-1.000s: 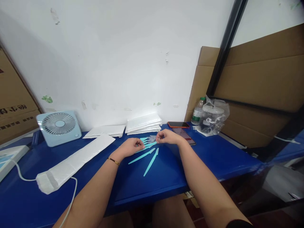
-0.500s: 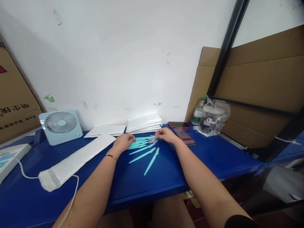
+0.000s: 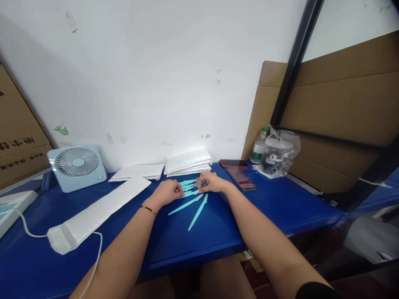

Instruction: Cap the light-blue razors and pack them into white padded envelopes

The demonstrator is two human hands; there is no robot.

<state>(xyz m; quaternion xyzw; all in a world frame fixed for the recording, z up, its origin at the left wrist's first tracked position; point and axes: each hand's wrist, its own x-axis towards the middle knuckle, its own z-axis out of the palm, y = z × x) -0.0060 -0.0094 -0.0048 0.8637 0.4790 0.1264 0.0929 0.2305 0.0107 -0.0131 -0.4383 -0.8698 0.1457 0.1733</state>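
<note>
Blue counter (image 3: 218, 232) fills your view below a scuffed white wall, and your two forearms reach out over it. Nearest you, two loose teal blades (image 3: 191, 209) lie apart from the rest, slim flat plastic sticks that taper to a point, one angled toward your left arm and one pointing back at your lap. They have not shifted in the last second.

Just beyond them your hands have drawn together. Your left hand (image 3: 166, 192), which half a second ago lay further left and flatter on the fan of sticks, now sits curled beside the bunch of teal sticks (image 3: 190, 187), fingers bent and pressing on their near ends. Your right hand (image 3: 212, 182) has slid in from the right and pinches the far ends of the same bunch between thumb and fingertips. The spread has tightened into a narrower cluster between your hands, so my judgement is that you are gathering and squaring the sticks, not laying them out.

To your left a long white padded sleeve (image 3: 93, 214) lies diagonally, with a white cable (image 3: 93, 257) looping past it. Farther back sit a pale blue desk fan (image 3: 77, 166), a stack of white envelopes (image 3: 188, 162), two phones (image 3: 240, 176), and a bagged container (image 3: 279, 155) beside a water bottle (image 3: 259, 146).
</note>
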